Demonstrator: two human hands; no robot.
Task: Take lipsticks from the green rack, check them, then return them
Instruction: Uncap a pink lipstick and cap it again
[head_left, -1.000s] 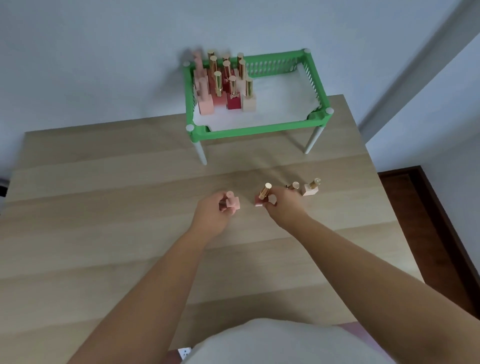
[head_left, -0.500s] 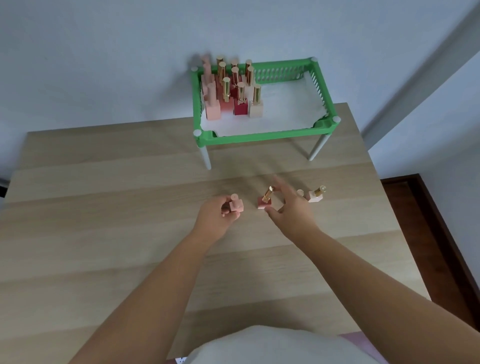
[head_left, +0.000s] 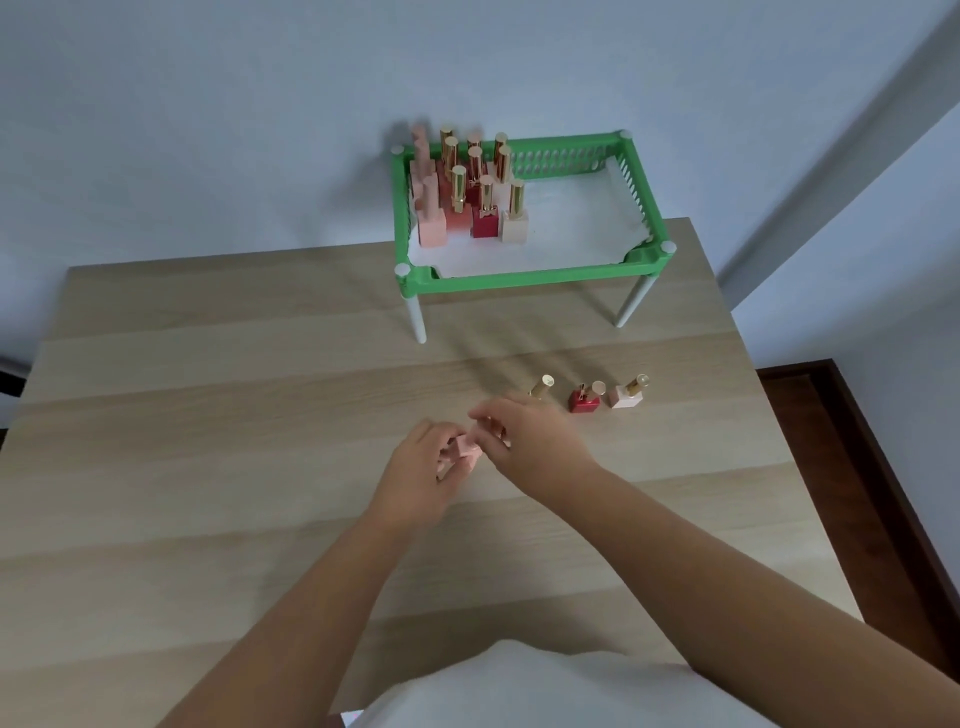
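Hands meet over the middle of the pale wooden bench (head_left: 208, 415): the left hand (head_left: 421, 467) curls its fingers around a small pale-pink lipstick with a square base (head_left: 466, 448), and the right hand (head_left: 530, 436) comes in from the other side with thumb and fingers pinched at its top end. Whether the cap is already loosening I cannot tell, since the fingers cover the joint. This looks like the checking step, with one lipstick held between both hands for inspection

Just beyond the right hand three more stand in a row on the bench: a gold-capped lipstick (head_left: 542, 385) partly hidden by the knuckles, a red square-based lipstick (head_left: 585, 399) beside it, and a pale-pink gold-capped lipstick (head_left: 628, 395) at the right end. Farther back, against the wall, the green plastic rack on white legs (head_left: 524, 275) holds the remaining cluster of pink, red and cream lipsticks (head_left: 467, 192) crowded in its left half; the right half of its white liner lies bare

Next, by my reading, the pink one needs a steady left grip while the right pulls or twists the cap, then a placing upright
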